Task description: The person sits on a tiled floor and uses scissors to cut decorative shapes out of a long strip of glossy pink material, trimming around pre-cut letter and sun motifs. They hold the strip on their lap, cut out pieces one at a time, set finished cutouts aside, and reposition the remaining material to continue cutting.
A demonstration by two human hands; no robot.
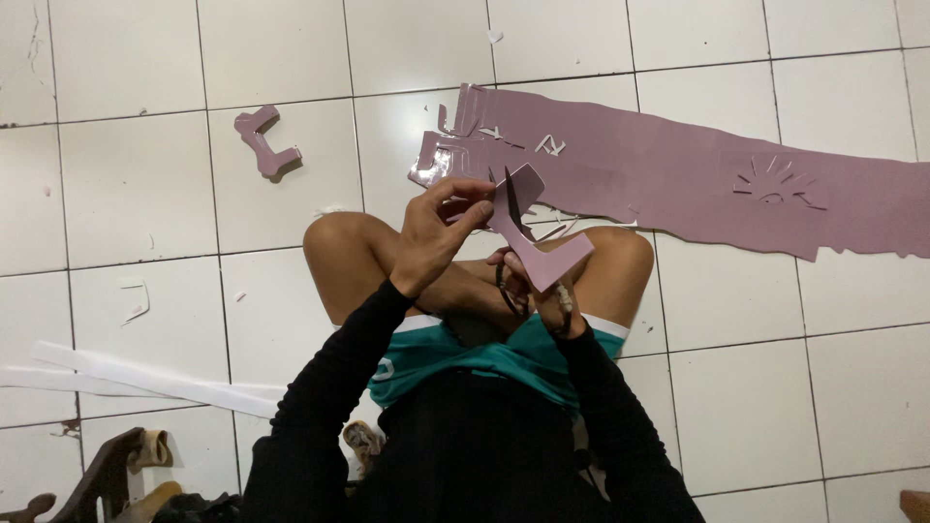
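White tiled floor (pixel 145 184); person seated cross-legged. Left hand (pixel 438 232) raised, fingers pinching a mauve angular foam cutout (pixel 533 242). Right hand (pixel 528 286) below, closed around black-handled scissors (pixel 506 283) cutting into it. Long mauve foam sheet (pixel 678 174) lies beyond the knees; small mauve offcut (pixel 266 142) apart at left; white strips (pixel 145 380) near the left elbow.

1. We see even, fairly bright indoor light on the white floor tiles (pixel 136 194).
2. Glare sheens the mauve foam sheet (pixel 678 184).
3. Our hands look slightly blurred, perhaps from motion.
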